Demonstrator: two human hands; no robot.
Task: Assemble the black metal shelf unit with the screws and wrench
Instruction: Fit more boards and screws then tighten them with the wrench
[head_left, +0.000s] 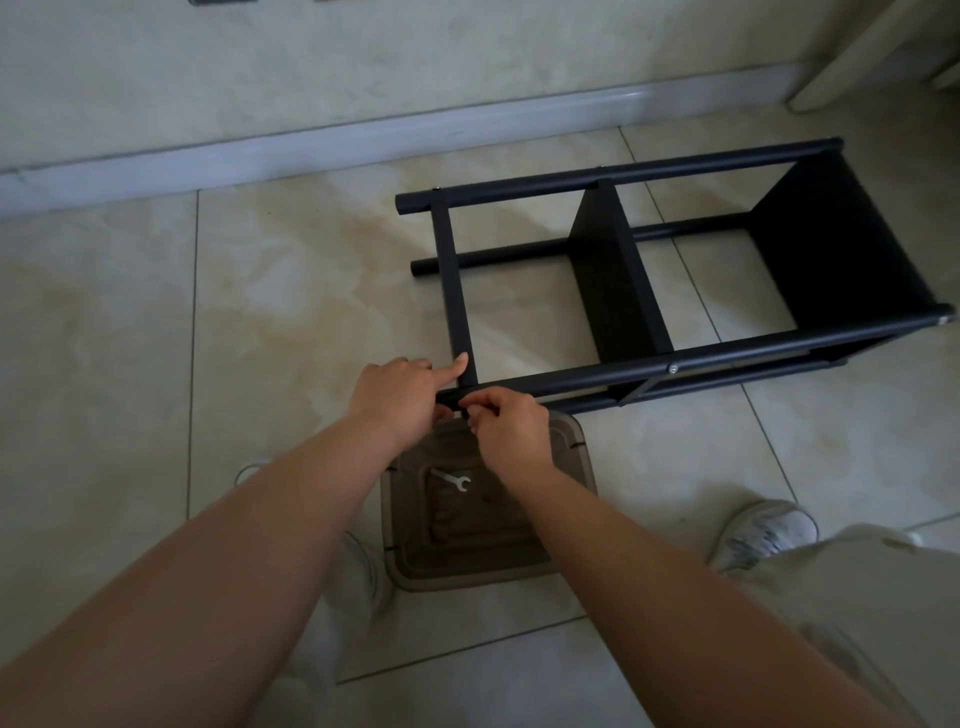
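The black metal shelf unit (675, 270) lies on its side on the tiled floor, its tubes running left to right with black panels between them. My left hand (397, 400) grips the near tube's left end, with the index finger stretched up against the end crossbar. My right hand (506, 423) pinches something small at the same tube end; what it holds is hidden by the fingers. A small silver wrench (453, 480) lies in a brown plastic tray (415, 566) on the floor just below my hands.
A pale baseboard (363, 140) and wall run behind the shelf. My shoes (763, 532) stand on either side of the tray. A white furniture leg (852, 62) stands at the top right.
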